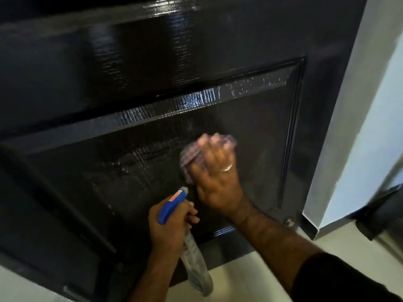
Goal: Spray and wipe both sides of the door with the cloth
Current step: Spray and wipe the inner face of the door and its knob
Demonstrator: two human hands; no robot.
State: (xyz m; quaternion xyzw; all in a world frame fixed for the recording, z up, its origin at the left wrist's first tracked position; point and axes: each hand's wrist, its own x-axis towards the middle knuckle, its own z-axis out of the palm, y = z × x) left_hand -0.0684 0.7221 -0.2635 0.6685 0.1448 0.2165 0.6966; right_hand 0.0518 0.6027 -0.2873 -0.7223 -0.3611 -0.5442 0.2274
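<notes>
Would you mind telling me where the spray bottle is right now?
The clear spray bottle with the blue trigger head is gripped in the left hand, low in the head view, just below-left of the right hand wiping the black door.

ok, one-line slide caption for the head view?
Right hand wipes black door with cloth; left hand holds spray bottle.

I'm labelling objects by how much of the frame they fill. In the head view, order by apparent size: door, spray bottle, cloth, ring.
1. door, fills most of the frame
2. spray bottle, partly hidden by the left hand
3. cloth, mostly covered by the right hand and blurred, so true size unsure
4. ring
</notes>
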